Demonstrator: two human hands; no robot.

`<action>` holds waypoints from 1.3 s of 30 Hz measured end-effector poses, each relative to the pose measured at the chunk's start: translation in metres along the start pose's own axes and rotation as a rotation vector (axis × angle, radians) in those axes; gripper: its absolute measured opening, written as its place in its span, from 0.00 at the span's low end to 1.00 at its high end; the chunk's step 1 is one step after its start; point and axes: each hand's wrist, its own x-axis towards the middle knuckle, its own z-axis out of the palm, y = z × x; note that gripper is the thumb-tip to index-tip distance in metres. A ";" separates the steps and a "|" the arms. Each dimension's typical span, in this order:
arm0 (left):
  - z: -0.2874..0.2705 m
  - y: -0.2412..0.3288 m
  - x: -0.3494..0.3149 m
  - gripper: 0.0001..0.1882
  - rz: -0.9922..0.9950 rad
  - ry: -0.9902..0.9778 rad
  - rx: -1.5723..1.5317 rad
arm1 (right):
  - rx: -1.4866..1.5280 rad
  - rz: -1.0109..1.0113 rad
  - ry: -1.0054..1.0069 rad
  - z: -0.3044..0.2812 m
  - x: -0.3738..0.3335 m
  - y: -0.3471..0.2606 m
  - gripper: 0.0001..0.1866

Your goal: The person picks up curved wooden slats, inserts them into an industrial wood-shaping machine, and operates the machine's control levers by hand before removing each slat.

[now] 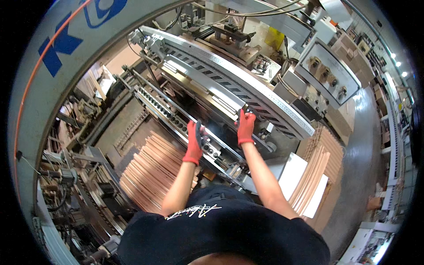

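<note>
left hand [193, 143] clamped on a dark handle [198, 134], right hand [245, 127] gripping the metal bar [212, 95], cardboard stacks [150, 170] crowding below, bare floor [357, 168] open rightward.

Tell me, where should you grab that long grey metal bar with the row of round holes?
Probably by its near end, coming from above on the person's side. The long grey metal bar with round holes runs slantwise away into the machine, and only its near part is within easy reach. The left hand in a red glove already rests there, while the right hand in a red glove is on the machine's upper frame.
</note>
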 end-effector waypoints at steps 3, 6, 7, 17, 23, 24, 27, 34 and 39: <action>-0.031 -0.003 -0.025 0.29 0.054 0.034 0.136 | 0.126 0.117 0.052 0.036 0.036 0.016 0.16; -0.062 0.005 -0.040 0.32 0.203 0.071 0.316 | 0.205 0.201 0.066 0.046 0.037 0.017 0.18; -0.047 0.007 -0.038 0.32 0.239 0.024 0.384 | 0.237 0.131 0.124 0.024 0.060 0.038 0.18; 0.000 0.028 -0.016 0.46 0.683 0.235 1.325 | 0.779 0.755 -0.229 0.070 -0.133 0.099 0.10; 0.000 0.013 0.003 0.46 0.504 0.393 1.440 | 0.580 0.605 -0.149 0.044 -0.162 0.043 0.01; 0.000 0.012 0.004 0.46 0.562 0.351 1.365 | 0.391 0.493 -0.152 0.034 -0.156 0.036 0.02; -0.016 0.005 0.002 0.44 0.715 0.299 1.251 | -0.005 -0.230 -0.070 0.030 -0.130 0.017 0.04; -0.026 -0.005 -0.030 0.44 0.729 0.297 1.316 | -0.391 -0.251 -0.537 0.062 -0.072 0.012 0.19; -0.035 0.001 -0.032 0.42 0.762 0.297 1.320 | -0.524 -0.223 -0.613 0.079 -0.063 0.006 0.22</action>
